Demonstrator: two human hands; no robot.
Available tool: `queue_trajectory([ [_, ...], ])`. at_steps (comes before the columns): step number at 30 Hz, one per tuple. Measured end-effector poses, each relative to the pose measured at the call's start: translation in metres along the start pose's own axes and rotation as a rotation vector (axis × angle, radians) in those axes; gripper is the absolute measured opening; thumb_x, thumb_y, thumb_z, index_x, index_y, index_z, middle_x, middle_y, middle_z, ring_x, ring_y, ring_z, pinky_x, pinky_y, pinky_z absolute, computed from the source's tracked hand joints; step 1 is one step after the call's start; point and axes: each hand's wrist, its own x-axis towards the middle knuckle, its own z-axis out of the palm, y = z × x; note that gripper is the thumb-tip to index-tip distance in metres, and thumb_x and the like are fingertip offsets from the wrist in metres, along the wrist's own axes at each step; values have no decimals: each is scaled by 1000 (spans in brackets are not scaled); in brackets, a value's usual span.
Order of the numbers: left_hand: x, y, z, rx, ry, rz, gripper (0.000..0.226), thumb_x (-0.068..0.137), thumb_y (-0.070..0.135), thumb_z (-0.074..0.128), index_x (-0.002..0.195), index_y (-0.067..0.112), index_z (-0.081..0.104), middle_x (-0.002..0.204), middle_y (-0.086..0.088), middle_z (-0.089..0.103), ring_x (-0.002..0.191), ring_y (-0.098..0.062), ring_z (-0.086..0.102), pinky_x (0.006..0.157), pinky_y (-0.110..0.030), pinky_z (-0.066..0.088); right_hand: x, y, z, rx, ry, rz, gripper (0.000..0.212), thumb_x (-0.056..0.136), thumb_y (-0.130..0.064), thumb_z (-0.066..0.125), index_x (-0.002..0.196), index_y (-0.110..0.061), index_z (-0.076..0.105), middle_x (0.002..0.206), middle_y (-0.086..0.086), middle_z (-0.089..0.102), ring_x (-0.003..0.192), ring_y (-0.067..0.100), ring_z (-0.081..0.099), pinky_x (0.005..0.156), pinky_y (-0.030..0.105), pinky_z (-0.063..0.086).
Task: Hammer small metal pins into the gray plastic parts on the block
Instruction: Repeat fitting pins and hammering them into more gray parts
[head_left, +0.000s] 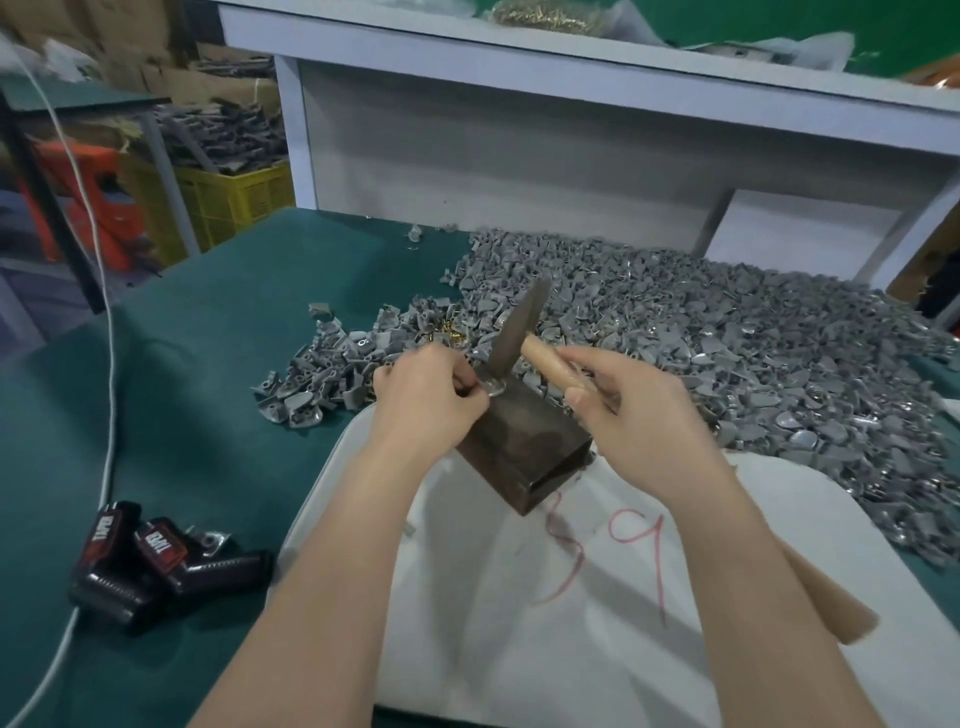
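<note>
1. The right hand (631, 410) is closed around the wooden handle of the hammer (519, 327), whose metal head hangs just above the block's far top corner.
2. The left hand (428, 397) pinches a gray plastic part (494, 387) against that corner of the dark block (524, 441); the pin itself is too small to make out.
3. The block stands on a white sheet (519, 597) on the green table (208, 364).
4. A large heap of gray parts (727, 338) lies beyond, with brass pins (451, 335) at its near edge.
</note>
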Motion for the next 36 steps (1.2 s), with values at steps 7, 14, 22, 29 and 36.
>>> queue_trajectory([
  [7,0,-2,-2,-173,107,-40,3,82,22,61,79,23,62,89,4,66,94,-21,59,92,-41,45,12,33,11,231,42,357,19,97,-29,44,104,-16,58,63,2,65,48,8,55,53,31,46],
  [14,3,-5,4,-295,140,9,3,88,22,61,87,24,63,81,11,62,82,-13,59,76,-24,46,13,39,16,-124,61,426,28,93,-39,51,109,-18,62,93,5,64,80,24,57,67,30,42],
  [22,3,2,9,-406,104,174,18,86,9,61,86,28,60,76,19,59,75,0,57,74,-11,45,42,-25,36,272,-51,25,20,91,-30,58,108,-20,63,94,3,69,86,22,64,84,43,51],
  [29,12,-13,-9,-923,576,-263,17,91,14,55,105,23,56,95,16,58,89,2,55,74,-7,41,106,-3,16,98,290,475,68,93,-34,54,149,-26,17,151,16,27,138,35,28,113,50,22],
  [36,20,-35,-15,-1288,850,-599,18,92,8,41,102,20,49,105,1,55,84,-12,51,69,-20,40,105,-78,89,-39,-225,-172,38,90,-26,60,127,-20,58,124,4,62,107,21,59,96,33,44],
])
